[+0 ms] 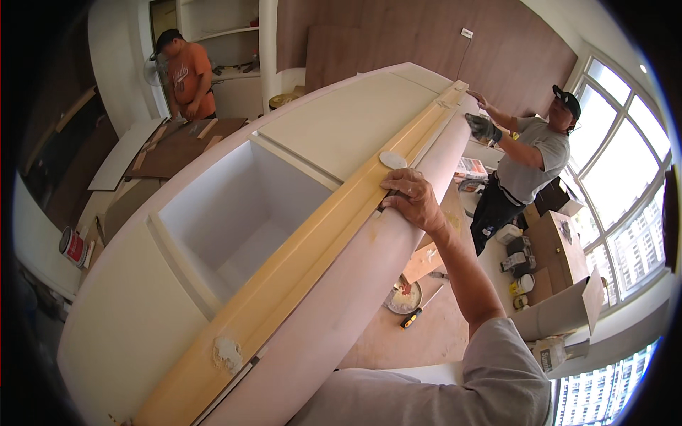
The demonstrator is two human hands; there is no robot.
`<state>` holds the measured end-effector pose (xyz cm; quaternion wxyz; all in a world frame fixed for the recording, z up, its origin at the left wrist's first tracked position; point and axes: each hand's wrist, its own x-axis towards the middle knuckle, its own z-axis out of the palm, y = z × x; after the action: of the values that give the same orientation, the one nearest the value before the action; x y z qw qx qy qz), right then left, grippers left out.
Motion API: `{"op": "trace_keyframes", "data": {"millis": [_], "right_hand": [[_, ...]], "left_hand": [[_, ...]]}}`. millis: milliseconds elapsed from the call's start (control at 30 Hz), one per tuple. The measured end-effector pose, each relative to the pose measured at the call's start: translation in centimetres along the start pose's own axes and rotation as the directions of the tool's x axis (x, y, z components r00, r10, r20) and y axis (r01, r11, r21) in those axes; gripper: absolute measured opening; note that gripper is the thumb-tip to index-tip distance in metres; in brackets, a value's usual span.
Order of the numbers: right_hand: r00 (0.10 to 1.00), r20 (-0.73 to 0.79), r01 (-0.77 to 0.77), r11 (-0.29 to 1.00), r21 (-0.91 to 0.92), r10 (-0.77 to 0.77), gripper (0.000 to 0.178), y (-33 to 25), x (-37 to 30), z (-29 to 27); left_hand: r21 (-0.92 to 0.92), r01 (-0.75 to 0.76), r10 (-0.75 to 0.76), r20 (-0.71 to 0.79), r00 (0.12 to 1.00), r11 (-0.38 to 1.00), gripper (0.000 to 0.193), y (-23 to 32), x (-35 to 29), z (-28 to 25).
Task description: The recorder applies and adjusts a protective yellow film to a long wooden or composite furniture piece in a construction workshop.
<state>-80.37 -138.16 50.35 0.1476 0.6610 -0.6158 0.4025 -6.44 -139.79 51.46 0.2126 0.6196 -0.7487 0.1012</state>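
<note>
My right hand (413, 202) is closed over the edge of a long yellow strip (302, 259), its thumb on the near side. The strip lies lengthwise along a large piece of furniture with a rounded pale pink side (334, 319). A round whitish disc (392, 160) sits on the strip just beyond my fingers, and a patch of dried filler (227, 355) marks its near end. To the strip's left, the cream top (341, 131) has an open white compartment (234, 206). A co-worker's gloved hand (484, 128) is at the strip's far end. My left hand is out of view.
A co-worker in grey (533, 153) stands at the far right by the windows. Another person in orange (190, 78) stands back left near brown boards (181, 153). Below, right of the furniture, are a round pan (405, 298), a screwdriver (412, 317) and boxes (558, 248).
</note>
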Motion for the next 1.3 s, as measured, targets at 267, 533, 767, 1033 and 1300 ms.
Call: {"op": "trace_keyframes", "data": {"millis": [267,533,767,1033,1300], "right_hand": [[0.999,0.043,-0.026,0.999,0.029,0.025,0.046,1.5,-0.7,-0.2],[0.966,0.218,0.167,0.979,-0.116,-0.139,0.061,1.1,1.8,-0.4],[0.987,0.121,0.106,0.994,-0.016,-0.103,0.059,1.4,1.2,-0.3],[0.979,0.194,0.067,0.996,-0.054,-0.056,0.060,1.2,2.1,-0.4],[0.978,0.203,0.053,0.997,-0.056,-0.041,0.064,1.0,1.8,-0.6]], "left_hand": [[-0.035,-0.028,0.028,0.008,1.000,0.999,0.044,1.2,0.4,-0.4],[-0.041,-0.079,0.077,-0.043,0.996,0.996,0.044,1.7,0.5,-0.4],[-0.019,-0.004,0.004,-0.006,1.000,1.000,0.042,1.5,0.5,-0.4],[-0.025,-0.089,0.088,-0.039,0.995,0.996,0.040,1.6,0.7,-0.4],[-0.030,-0.057,0.056,-0.028,0.998,0.998,0.040,2.1,0.8,-0.6]]}}
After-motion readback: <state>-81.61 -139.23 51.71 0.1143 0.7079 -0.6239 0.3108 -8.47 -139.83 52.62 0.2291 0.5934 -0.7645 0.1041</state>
